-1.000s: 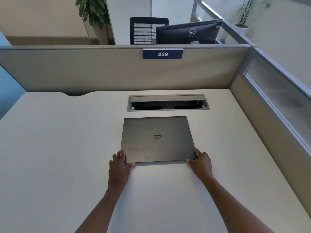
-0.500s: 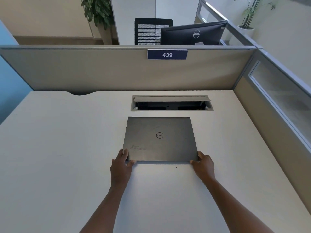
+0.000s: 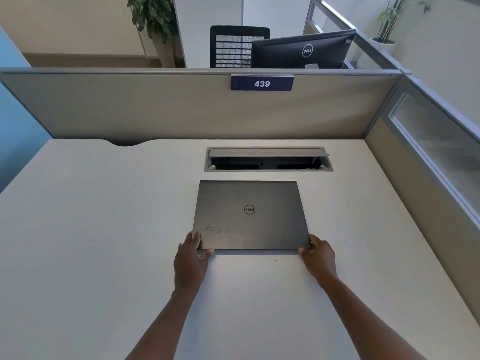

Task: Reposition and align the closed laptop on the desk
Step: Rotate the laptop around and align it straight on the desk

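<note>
closed laptop (image 3: 250, 215) lies flat on the desk (image 3: 91, 242), centre of frame, lid up, logo reading upside down. its far edge sits just below the open cable tray (image 3: 267, 159), roughly parallel to it. left hand (image 3: 191, 258) grips the lower-left corner, fingers along the side edge, thumb against the near edge. right hand (image 3: 318, 255) pinches the lower-right corner the same way. both forearms enter from the bottom of frame. partition (image 3: 155, 107) with a 439 plate (image 3: 262, 83) across the upper frame.
</note>
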`<move>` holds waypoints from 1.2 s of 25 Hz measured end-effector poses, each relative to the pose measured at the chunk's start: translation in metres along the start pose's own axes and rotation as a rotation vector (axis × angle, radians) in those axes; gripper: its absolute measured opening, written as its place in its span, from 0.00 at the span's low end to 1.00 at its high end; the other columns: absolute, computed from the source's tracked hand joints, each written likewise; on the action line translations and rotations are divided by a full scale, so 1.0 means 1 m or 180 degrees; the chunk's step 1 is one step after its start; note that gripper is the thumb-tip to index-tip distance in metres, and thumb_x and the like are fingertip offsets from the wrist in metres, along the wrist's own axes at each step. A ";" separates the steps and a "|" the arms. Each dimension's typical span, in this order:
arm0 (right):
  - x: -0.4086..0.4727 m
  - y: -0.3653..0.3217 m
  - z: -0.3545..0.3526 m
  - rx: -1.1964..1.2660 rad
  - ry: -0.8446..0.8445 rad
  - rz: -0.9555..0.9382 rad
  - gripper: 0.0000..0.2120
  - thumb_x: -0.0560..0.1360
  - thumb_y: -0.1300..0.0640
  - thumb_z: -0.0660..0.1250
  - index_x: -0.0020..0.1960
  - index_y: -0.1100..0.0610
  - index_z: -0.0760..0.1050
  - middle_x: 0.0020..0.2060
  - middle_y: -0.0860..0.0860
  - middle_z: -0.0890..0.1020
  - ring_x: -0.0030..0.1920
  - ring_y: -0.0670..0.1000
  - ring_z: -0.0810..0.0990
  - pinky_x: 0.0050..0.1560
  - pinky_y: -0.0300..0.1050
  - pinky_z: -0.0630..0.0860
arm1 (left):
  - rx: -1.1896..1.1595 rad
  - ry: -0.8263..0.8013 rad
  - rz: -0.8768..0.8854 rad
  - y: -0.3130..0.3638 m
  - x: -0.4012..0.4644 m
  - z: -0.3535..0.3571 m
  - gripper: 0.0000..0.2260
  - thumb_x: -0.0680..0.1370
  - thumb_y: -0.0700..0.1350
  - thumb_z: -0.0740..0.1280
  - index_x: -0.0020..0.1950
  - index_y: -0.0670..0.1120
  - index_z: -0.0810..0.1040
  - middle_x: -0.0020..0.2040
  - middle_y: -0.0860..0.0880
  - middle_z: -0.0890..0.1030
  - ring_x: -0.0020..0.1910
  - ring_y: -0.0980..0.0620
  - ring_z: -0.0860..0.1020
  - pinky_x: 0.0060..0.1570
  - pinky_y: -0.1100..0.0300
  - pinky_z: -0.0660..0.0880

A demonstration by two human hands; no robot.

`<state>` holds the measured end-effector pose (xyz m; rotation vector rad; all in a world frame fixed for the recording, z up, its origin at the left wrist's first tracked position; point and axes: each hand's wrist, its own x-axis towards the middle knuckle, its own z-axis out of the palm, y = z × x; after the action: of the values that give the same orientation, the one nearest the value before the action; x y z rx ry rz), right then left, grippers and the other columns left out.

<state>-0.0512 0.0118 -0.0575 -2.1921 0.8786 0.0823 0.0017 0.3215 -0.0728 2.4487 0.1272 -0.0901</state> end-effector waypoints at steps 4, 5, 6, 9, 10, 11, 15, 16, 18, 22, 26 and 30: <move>-0.001 -0.017 -0.006 -0.0082 0.0410 -0.0243 0.21 0.76 0.59 0.68 0.68 0.60 0.74 0.59 0.59 0.77 0.58 0.60 0.78 0.60 0.49 0.74 | 0.0654 -0.0481 0.0775 0.017 0.009 0.001 0.40 0.75 0.54 0.71 0.81 0.42 0.56 0.83 0.42 0.49 0.81 0.40 0.48 0.78 0.46 0.48; -0.002 -0.026 -0.003 -0.0054 0.0524 -0.0445 0.20 0.77 0.59 0.66 0.68 0.59 0.73 0.60 0.58 0.75 0.59 0.60 0.77 0.60 0.49 0.73 | 0.0702 -0.0631 0.0955 0.026 0.015 0.004 0.43 0.76 0.56 0.70 0.82 0.43 0.51 0.83 0.43 0.44 0.82 0.42 0.43 0.78 0.47 0.45; -0.001 -0.036 0.002 -0.0098 0.0472 -0.0673 0.20 0.77 0.59 0.65 0.69 0.59 0.72 0.62 0.57 0.75 0.60 0.59 0.77 0.60 0.49 0.73 | 0.0733 -0.0785 0.1090 0.037 0.021 0.006 0.44 0.76 0.57 0.68 0.82 0.44 0.47 0.83 0.43 0.41 0.82 0.42 0.41 0.78 0.47 0.44; 0.002 -0.062 0.026 -0.0509 -0.0201 -0.1206 0.24 0.78 0.57 0.64 0.73 0.60 0.67 0.71 0.57 0.71 0.70 0.57 0.70 0.69 0.49 0.67 | 0.1045 -0.1097 0.1323 0.063 0.038 0.019 0.42 0.79 0.60 0.61 0.82 0.44 0.42 0.82 0.44 0.38 0.81 0.43 0.39 0.78 0.45 0.42; 0.004 -0.068 0.036 -0.0649 -0.0357 -0.1323 0.26 0.79 0.57 0.64 0.75 0.61 0.64 0.74 0.58 0.68 0.74 0.58 0.66 0.73 0.50 0.63 | 0.1154 -0.1107 0.1371 0.069 0.043 0.024 0.39 0.80 0.60 0.58 0.82 0.44 0.42 0.82 0.43 0.38 0.81 0.43 0.39 0.78 0.45 0.42; 0.006 -0.071 0.044 -0.0783 -0.0458 -0.1414 0.27 0.79 0.56 0.63 0.76 0.62 0.62 0.76 0.59 0.64 0.77 0.58 0.61 0.76 0.52 0.58 | 0.1234 -0.1084 0.1401 0.072 0.046 0.029 0.36 0.81 0.60 0.55 0.82 0.44 0.42 0.83 0.43 0.40 0.81 0.43 0.40 0.78 0.44 0.42; 0.009 -0.069 0.069 -0.1143 -0.0669 -0.1500 0.31 0.81 0.51 0.57 0.80 0.59 0.51 0.81 0.57 0.51 0.81 0.57 0.45 0.78 0.54 0.43 | 0.1450 -0.1048 0.1369 0.066 0.052 0.049 0.31 0.83 0.57 0.49 0.82 0.43 0.46 0.83 0.43 0.44 0.82 0.43 0.43 0.78 0.43 0.43; 0.009 -0.067 0.073 -0.1184 -0.0650 -0.1523 0.31 0.82 0.50 0.55 0.80 0.59 0.49 0.81 0.56 0.49 0.81 0.57 0.43 0.78 0.54 0.41 | 0.1488 -0.1004 0.1375 0.061 0.052 0.053 0.30 0.83 0.56 0.49 0.82 0.43 0.46 0.83 0.43 0.45 0.82 0.44 0.44 0.78 0.43 0.43; 0.008 -0.060 0.078 -0.1280 -0.0561 -0.1611 0.32 0.82 0.49 0.53 0.81 0.58 0.46 0.81 0.54 0.45 0.81 0.55 0.40 0.78 0.52 0.37 | 0.1533 -0.0855 0.1420 0.054 0.050 0.058 0.29 0.83 0.54 0.48 0.82 0.44 0.48 0.83 0.44 0.47 0.82 0.45 0.45 0.78 0.45 0.43; 0.005 -0.048 0.083 -0.1623 -0.0348 -0.1793 0.31 0.83 0.47 0.47 0.81 0.56 0.41 0.81 0.53 0.41 0.80 0.53 0.37 0.77 0.50 0.33 | 0.1566 -0.0514 0.1480 0.052 0.043 0.063 0.28 0.83 0.53 0.47 0.82 0.44 0.51 0.83 0.45 0.52 0.82 0.45 0.49 0.79 0.46 0.46; 0.004 -0.046 0.089 -0.1789 -0.0140 -0.1818 0.30 0.83 0.47 0.44 0.81 0.56 0.40 0.81 0.52 0.42 0.80 0.53 0.37 0.79 0.51 0.36 | 0.1571 -0.0375 0.1485 0.049 0.041 0.067 0.28 0.82 0.53 0.46 0.82 0.44 0.51 0.83 0.45 0.53 0.82 0.46 0.50 0.80 0.46 0.48; 0.005 -0.043 0.091 -0.1859 -0.0097 -0.1814 0.30 0.83 0.46 0.43 0.81 0.56 0.40 0.81 0.52 0.42 0.80 0.53 0.37 0.80 0.52 0.38 | 0.1566 -0.0379 0.1467 0.050 0.040 0.068 0.28 0.82 0.52 0.46 0.82 0.45 0.51 0.83 0.45 0.52 0.82 0.46 0.49 0.80 0.45 0.49</move>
<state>-0.0026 0.0907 -0.0969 -2.8961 0.1847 0.1016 0.0453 0.2430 -0.0979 2.8803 -0.5740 -0.0678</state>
